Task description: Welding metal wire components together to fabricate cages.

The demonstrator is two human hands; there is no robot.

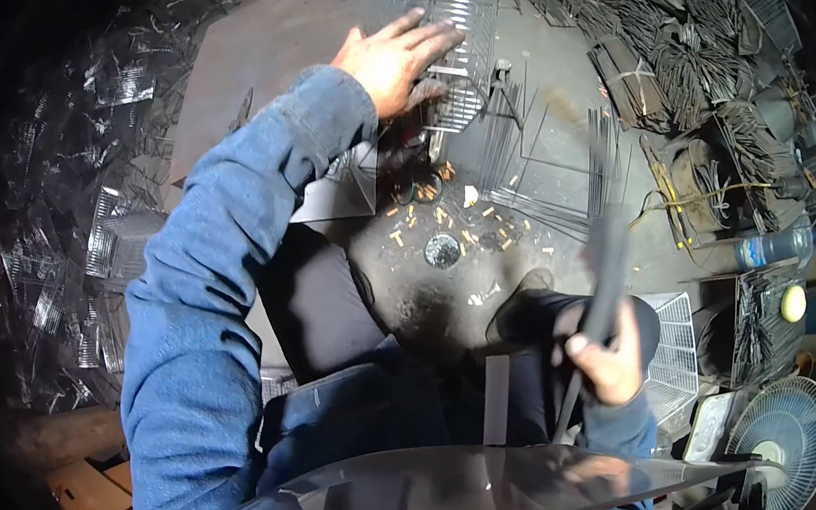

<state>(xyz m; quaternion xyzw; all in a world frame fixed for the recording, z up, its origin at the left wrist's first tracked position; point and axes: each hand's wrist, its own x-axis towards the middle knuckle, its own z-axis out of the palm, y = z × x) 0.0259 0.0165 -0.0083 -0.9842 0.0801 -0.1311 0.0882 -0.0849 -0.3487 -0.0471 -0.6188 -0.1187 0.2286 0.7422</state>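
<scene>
My left hand (402,61) reaches far forward, fingers spread, its fingertips against the side of a metal wire rack (464,70). The rack has many close parallel bars and extends past the top of the picture. My right hand (610,357) is closed around a long dark handle-like tool (607,273) near my right knee. Motion blurs the tool's upper end, so its exact kind cannot be made out. What looks like a cable (568,406) hangs below that hand. Thin loose metal rods (600,161) are right of the rack.
A clear visor (463,483) crosses the lower foreground. Wire pieces (40,213) heap up at left beside a flat metal sheet (248,66). Cigarette butts surround a small round tin (442,251). Rod bundles (691,66), a water bottle (776,249) and a fan (780,449) are at right.
</scene>
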